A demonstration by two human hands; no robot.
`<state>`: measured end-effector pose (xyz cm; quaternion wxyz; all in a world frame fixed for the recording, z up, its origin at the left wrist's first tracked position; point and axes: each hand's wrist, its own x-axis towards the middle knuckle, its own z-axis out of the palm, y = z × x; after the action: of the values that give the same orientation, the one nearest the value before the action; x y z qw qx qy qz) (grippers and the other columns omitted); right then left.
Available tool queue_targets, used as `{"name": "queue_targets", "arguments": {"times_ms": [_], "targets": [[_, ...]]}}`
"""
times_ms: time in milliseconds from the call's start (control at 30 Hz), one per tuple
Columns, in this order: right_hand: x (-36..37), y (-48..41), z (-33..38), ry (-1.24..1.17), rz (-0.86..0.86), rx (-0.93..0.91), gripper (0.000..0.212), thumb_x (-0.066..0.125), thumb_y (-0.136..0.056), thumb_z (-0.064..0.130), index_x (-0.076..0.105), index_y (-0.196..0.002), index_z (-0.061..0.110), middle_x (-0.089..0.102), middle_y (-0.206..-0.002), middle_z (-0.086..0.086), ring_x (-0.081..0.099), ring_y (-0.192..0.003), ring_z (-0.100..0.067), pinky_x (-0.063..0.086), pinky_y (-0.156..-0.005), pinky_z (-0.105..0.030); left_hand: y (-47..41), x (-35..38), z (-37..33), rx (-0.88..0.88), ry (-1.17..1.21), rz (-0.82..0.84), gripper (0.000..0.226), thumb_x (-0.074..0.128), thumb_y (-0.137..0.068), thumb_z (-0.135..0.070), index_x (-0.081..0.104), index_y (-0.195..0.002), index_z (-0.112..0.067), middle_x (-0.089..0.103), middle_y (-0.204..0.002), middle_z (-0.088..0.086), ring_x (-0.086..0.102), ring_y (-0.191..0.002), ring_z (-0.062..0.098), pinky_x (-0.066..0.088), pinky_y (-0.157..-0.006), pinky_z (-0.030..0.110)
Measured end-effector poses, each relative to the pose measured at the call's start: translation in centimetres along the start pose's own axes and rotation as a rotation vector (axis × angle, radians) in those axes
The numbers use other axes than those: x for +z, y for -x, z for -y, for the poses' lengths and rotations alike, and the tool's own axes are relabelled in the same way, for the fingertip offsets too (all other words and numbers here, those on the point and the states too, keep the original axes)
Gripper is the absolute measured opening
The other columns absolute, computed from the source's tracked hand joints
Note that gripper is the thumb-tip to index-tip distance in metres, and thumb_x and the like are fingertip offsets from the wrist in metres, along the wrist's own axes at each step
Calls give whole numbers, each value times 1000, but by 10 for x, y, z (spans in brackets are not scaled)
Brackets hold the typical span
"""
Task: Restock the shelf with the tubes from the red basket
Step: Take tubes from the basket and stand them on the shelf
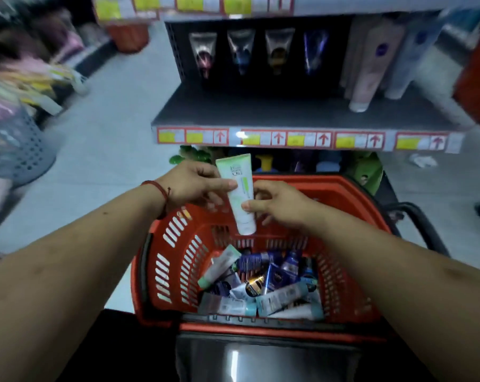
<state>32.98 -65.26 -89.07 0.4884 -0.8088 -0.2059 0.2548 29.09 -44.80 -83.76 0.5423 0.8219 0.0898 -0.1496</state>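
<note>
A white and green tube [237, 194] is held up over the red basket [178, 244].
The left hand [194, 186] pinches its middle and the right hand [277, 205] pinches lower down. It looks light, squashy and a bit slippery, so hold the body gently, not the flat top. More tubes [261, 285] lie in the basket, below the shelf [261, 111].
</note>
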Motion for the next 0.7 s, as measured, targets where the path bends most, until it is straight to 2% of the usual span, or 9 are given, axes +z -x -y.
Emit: {"name": "queue_targets", "arguments": {"times_ms": [100,167,267,400,500,600,700], "targets": [[-29,19,38,-9,-82,-65,24,68,-94,16,66,-117,12,69,-100,-15,69,-86,-31,60,-75,-46,17,5,-32,113,207,-23,26,77,-85,-19,74,-107,-5,76,-93,12,70,-76,22,56,-80,40],[-44,29,54,-5,-115,-95,25,68,-95,17,66,-119,14,71,-102,-12,70,-91,-29,62,-73,-45,24,12,-43,150,297,-29,31,77,-83,-15,73,-112,-4,75,-101,15,72,-78,23,55,-79,40],[-59,43,63,-29,-174,-115,30,66,-96,18,64,-125,12,70,-110,-17,71,-95,-30,63,-74,-43,33,25,-47,176,269,-27,30,74,-86,-10,72,-116,-8,77,-106,10,75,-94,26,58,-89,45],[-61,46,64,-107,-240,-111,27,65,-96,17,66,-122,11,70,-109,-19,71,-90,-27,62,-77,-47,38,39,-51,166,312,-39,28,72,-87,-5,72,-115,-8,78,-103,7,75,-95,26,54,-96,48],[-58,41,66,-164,-283,-123,21,65,-97,18,69,-117,20,74,-107,-9,72,-95,-27,60,-83,-54,35,40,-53,196,406,-85,27,71,-86,0,72,-113,-4,77,-103,10,72,-101,36,55,-92,47],[-57,36,69,-173,-269,-145,25,62,-98,17,68,-122,19,74,-111,-4,71,-101,-23,59,-88,-51,31,38,-53,235,469,-132,26,71,-84,4,72,-110,-2,77,-102,11,75,-95,29,62,-75,31],[-59,32,71,-214,-260,-173,25,61,-98,11,69,-121,16,75,-110,-3,71,-103,-22,59,-91,-48,29,40,-55,257,531,-168,24,70,-84,6,73,-107,-2,78,-100,12,76,-91,26,60,-71,26]]}}
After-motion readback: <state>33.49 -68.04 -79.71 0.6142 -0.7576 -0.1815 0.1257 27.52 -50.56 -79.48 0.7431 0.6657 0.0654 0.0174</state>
